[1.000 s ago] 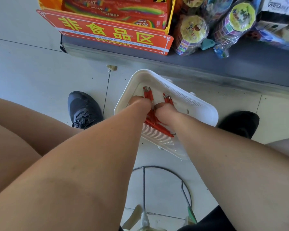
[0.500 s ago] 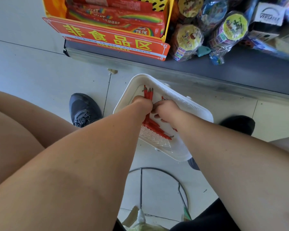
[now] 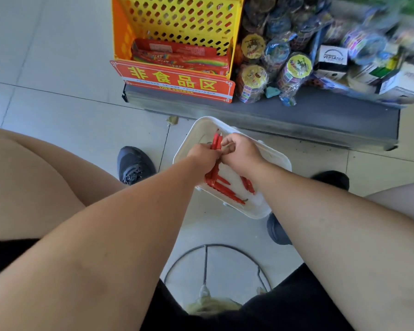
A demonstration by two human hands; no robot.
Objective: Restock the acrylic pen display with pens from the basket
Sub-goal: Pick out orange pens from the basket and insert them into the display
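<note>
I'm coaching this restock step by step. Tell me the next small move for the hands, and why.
Probably lower the right hand to the loose red pens lying in the white plastic basket and add them to the bundle of red pens that the left hand grips. Both hands meet at that bundle above the basket, and no acrylic display is in view.

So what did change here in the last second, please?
The right hand moved left and joined its pens to those in the left hand; both hands now grip one bundle of red pens. Loose pens and the basket stayed in place.
</note>
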